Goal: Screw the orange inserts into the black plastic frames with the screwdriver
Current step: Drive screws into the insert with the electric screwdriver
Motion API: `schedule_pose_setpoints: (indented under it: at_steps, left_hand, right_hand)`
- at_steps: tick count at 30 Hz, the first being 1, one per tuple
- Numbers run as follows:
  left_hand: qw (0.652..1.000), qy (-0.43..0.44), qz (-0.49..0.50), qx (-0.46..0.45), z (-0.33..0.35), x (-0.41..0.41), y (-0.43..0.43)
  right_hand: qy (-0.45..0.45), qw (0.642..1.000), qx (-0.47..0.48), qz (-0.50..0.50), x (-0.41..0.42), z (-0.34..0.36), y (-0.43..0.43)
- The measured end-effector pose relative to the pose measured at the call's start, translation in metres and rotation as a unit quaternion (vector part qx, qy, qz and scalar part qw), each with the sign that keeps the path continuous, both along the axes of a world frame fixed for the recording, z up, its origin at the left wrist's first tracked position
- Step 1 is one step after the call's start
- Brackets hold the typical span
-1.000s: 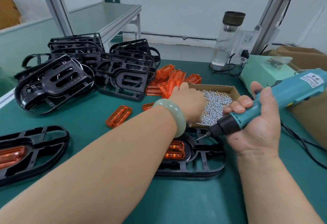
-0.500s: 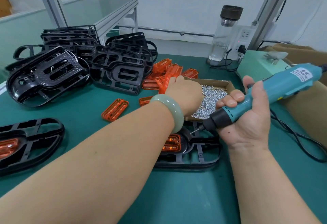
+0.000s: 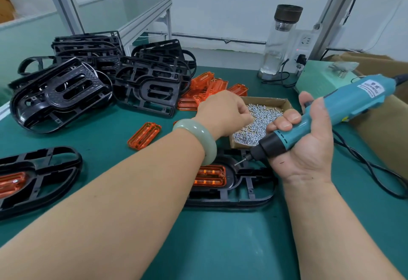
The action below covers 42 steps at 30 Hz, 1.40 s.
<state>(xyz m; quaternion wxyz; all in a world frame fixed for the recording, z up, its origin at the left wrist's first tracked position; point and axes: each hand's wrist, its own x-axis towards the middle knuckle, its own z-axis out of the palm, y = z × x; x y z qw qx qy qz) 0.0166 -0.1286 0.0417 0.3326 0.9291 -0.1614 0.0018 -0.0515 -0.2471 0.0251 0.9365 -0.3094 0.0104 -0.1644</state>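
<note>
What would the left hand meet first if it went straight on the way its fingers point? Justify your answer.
The loose silver screws in the cardboard box: the left hand reaches over the box's left edge with fingertips aimed at the pile. Depth is unclear; they may already touch.

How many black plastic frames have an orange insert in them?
2. One fitted black plastic frame lies at the left edge; the second fitted frame sits below the teal screwdriver. Stacked frames behind may hide more.
</note>
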Motion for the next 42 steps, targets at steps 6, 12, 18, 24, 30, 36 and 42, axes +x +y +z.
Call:
schedule_pose_setpoints:
  at_steps: [6,12,18,24,30,36,42]
  left_hand:
    - [0.964,0.043,0.060,-0.254,0.007,-0.010,0.009]
    - [0.861,0.163,0.085,-0.475,0.009,-0.033,0.039]
    - [0.780,0.202,0.106,-0.582,-0.004,-0.074,0.076]
    - [0.768,0.198,0.138,-0.594,-0.011,-0.084,0.083]
    - [0.755,0.189,0.133,-0.613,-0.014,-0.085,0.081]
    - [0.674,0.244,0.174,-0.675,-0.016,-0.086,0.087]
    - [0.642,0.321,0.121,-0.685,-0.014,-0.094,0.088]
  right_hand:
    - [0.006,1.000,-0.003,0.001,-0.001,0.000,0.002]
    - [-0.002,1.000,0.006,0.009,-0.002,0.000,0.003]
    - [-0.009,1.000,0.015,0.017,-0.002,0.001,0.004]
    - [-0.016,0.999,0.018,0.027,-0.003,0.001,0.007]
    - [-0.024,0.999,0.013,0.034,-0.005,0.002,0.006]
    - [-0.023,0.999,0.021,0.027,-0.005,0.003,0.007]
    - [-0.018,0.999,0.031,0.008,-0.007,0.004,0.013]
